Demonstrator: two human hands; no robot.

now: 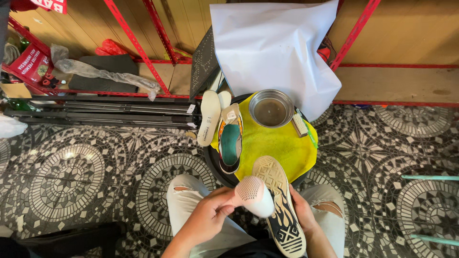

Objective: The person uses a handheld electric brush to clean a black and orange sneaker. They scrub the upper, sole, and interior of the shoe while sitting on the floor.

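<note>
Head view: the right hand [306,210] cradles a sneaker [282,210] sole-up just in front of the round table [213,162], fingers wrapped under its side. The left hand [208,217] grips a white handheld dryer [254,195], fingers closed round its body, touching the sole. Sneaker judged light, rubber sole stiff, upper soft — best held at midfoot. Its mate [230,142] lies on the table's yellow cloth [277,143].

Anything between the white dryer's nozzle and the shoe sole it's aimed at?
Nothing visible. The left hand holds the dryer right against the upturned sole of the shoe, which the right hand grips from the side.
</note>
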